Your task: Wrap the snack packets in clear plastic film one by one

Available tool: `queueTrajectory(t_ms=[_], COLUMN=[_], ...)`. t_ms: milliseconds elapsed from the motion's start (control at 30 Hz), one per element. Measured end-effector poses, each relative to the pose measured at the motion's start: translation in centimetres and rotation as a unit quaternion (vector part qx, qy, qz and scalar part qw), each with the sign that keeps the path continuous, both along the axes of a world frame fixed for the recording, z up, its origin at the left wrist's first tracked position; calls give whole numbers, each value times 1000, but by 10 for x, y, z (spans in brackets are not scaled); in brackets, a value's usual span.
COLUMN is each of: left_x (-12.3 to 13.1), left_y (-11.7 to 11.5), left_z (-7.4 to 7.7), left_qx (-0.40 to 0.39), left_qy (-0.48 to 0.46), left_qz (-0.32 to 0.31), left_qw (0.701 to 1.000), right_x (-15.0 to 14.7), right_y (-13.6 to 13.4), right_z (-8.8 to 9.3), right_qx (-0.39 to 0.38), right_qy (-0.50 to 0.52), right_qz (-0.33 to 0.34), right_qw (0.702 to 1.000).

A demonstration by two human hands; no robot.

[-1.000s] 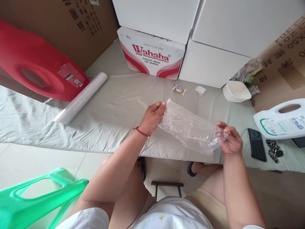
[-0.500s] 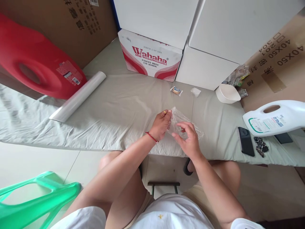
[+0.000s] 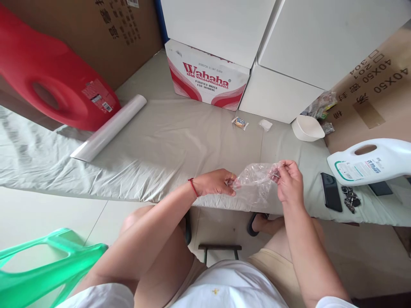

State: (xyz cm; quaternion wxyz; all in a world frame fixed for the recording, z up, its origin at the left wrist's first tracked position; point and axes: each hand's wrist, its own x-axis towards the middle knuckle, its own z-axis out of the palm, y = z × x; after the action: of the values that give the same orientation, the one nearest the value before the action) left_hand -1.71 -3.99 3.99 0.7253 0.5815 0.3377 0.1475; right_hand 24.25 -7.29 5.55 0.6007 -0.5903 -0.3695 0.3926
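Observation:
A crumpled sheet of clear plastic film [image 3: 253, 182] hangs between my two hands above the front edge of the cloth-covered table [image 3: 167, 141]. My left hand [image 3: 215, 182], with a ring and a red wrist string, pinches its left end. Fingers of my right hand [image 3: 290, 181] are closed on the right end. A roll of clear film [image 3: 109, 128] lies on the cloth at the left, far from both hands.
A red jug [image 3: 48, 81] lies at the back left and a white jug [image 3: 369, 160] at the right. A Wahaha carton [image 3: 207, 79], white boxes, a wrapped sweet [image 3: 239, 122], a white bowl [image 3: 307, 128], a phone [image 3: 331, 197] and keys [image 3: 350, 197] surround the work area. A green stool [image 3: 48, 269] stands at lower left.
The film was stretched wide, then both hands met and gathered it. Now the hands have drawn apart a little and come nearer the table's front edge, with the film bunched smaller.

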Motion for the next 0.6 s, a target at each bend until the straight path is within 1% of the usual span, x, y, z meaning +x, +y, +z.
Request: queueTrajectory(t_ms=[33,67,133,200,300,367,433,500,533,600], left_x=[-3,-7,-13,-16,-15,-12,-8,-7,-8,-9], left_y=[0,0,2,5,11,15,19,23,25,28], left_z=[-3,-5,-7,-5,0,1,-1,-7,-11,-19], left_qx=[20,29,12,-44,-145,-175,-147,-73,-26,72], left_qy=[20,31,29,3,-53,-72,-51,3,41,146], left_qz=[3,21,94,180,296,358,407,433,435,410], left_qw=[1000,999,995,983,943,914,900,898,899,897], right_x=[7,14,26,33,35,33,30,27,26,23], right_y=[1,1,0,-1,2,9,20,35,43,60], right_z=[4,9,16,20,14,3,-10,-23,-29,-37], right_qx=[-4,-11,-38,-79,-130,-151,-165,-170,-168,-163], right_qy=[-22,-39,-49,-24,20,28,19,-12,-33,-72], right_qz=[-18,-28,-25,3,39,48,45,38,35,35], right_qw=[1000,999,998,997,991,987,985,985,985,983])
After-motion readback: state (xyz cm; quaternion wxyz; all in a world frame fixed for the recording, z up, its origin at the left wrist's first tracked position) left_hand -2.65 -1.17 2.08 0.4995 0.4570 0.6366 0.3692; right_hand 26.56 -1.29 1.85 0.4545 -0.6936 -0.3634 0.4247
